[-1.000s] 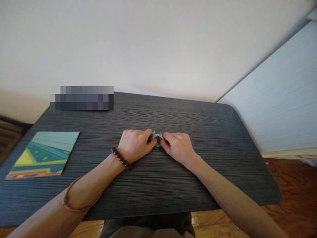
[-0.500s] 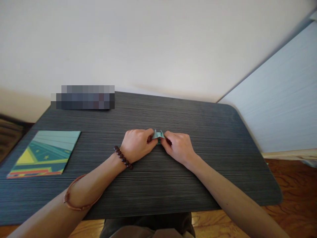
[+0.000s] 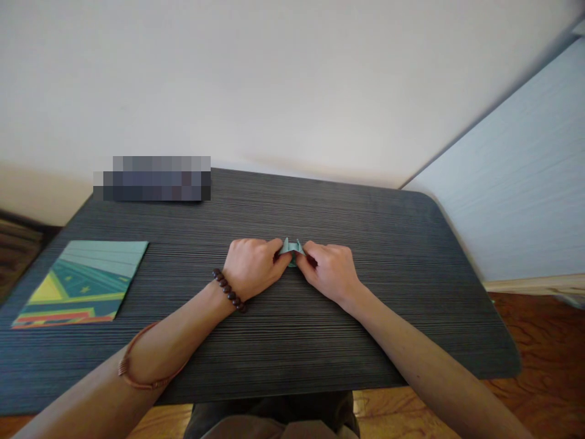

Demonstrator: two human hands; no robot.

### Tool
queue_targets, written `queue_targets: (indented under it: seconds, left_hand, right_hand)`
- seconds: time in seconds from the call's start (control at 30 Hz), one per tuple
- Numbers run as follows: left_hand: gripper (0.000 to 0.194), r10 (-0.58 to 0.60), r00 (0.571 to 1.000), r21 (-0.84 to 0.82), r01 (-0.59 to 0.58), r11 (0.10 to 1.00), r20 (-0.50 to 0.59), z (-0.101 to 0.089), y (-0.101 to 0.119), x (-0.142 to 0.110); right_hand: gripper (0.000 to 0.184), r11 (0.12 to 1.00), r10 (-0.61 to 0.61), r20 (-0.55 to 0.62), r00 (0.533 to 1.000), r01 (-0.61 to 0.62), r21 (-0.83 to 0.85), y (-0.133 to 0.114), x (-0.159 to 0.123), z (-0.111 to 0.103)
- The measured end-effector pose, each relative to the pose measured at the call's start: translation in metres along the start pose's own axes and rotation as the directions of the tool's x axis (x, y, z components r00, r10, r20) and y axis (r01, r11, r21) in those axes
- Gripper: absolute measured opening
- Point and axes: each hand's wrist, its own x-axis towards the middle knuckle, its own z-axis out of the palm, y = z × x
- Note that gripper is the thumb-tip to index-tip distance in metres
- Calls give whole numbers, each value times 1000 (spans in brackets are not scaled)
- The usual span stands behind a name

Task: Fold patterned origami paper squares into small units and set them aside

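A small piece of folded teal paper (image 3: 293,247) is between my two hands, over the middle of the dark table (image 3: 292,341). Two short points of it stick up, and its outer parts are hidden by my fingers. My left hand (image 3: 253,263), with a dark bead bracelet at the wrist, pinches its left side. On its right side, my right hand (image 3: 329,268) pinches it in the same way. Off to the left lies a flat square sheet of patterned paper (image 3: 85,283) in teal, yellow and orange.
A blurred-out dark object (image 3: 158,183) sits at the table's back left, close to the white wall (image 3: 292,85). A pale panel (image 3: 516,171) stands past the table's right side. Wooden floor (image 3: 553,360) shows at the right.
Almost nothing differs. Both hands keep their grip on the folded paper, which has shifted very slightly between the fingers.
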Motion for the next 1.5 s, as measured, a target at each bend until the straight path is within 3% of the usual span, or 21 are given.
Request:
queue_targets:
  seconds: [0.17,0.4,0.63,0.8,1.07,1.27,1.5]
  left_hand:
    - [39,-5,1000,42,6,999,-26,0,0,-2]
    - [39,8,1000,91,-10,996,19,1,2,-1]
    - [41,34,999,30,-34,999,15,2,-3,1]
    - [40,40,999,-67,-39,997,14,3,-5,0]
    - [31,-46,996,-109,54,993,76,0,-2,2]
    - [26,-29,997,-290,49,956,73,-3,-6,1]
    - [20,-40,983,-535,132,835,180,-5,-9,2]
  right_hand:
    - [29,999,-45,17,999,44,21,0,0,1]
    - [30,996,14,19,1000,-16,86,-1,2,1]
    - [31,983,71,59,996,-80,168,1,3,-1]
    - [29,982,30,51,998,-39,185,2,1,-1]
    - [24,989,-23,17,1000,21,147,3,1,1]
    - [23,986,14,-6,1000,-13,165,2,1,0]
    - [23,965,45,-8,999,-41,260,5,1,1]
